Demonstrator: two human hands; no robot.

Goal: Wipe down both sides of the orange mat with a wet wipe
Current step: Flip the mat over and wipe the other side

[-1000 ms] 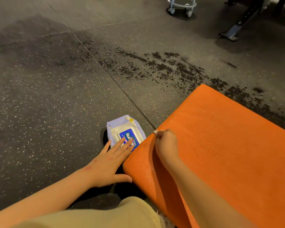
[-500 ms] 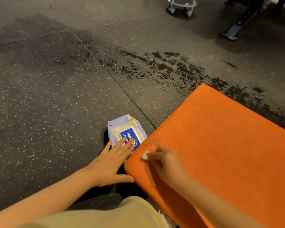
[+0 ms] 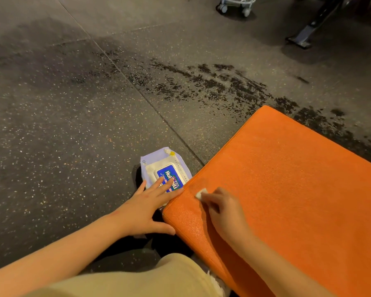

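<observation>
The orange mat (image 3: 298, 189) lies flat on the dark floor at the right. My right hand (image 3: 223, 209) pinches a small folded white wet wipe (image 3: 201, 193) and presses it on the mat near its left edge. A faint damp patch shows on the mat just above the wipe. My left hand (image 3: 146, 209) lies flat with straight fingers, its fingertips on the pale purple wet wipe pack (image 3: 165, 168) beside the mat's left edge.
Speckled dark rubber floor tiles (image 3: 73, 146) spread to the left, with black wet streaks (image 3: 212, 82) beyond the mat. A wheeled white frame (image 3: 236, 5) and a black machine leg (image 3: 308, 35) stand at the far top. My knee in beige cloth (image 3: 148, 279) fills the bottom.
My right hand slid the wipe along the mat's left edge toward me, then slightly back away. My left hand stayed on the pack.
</observation>
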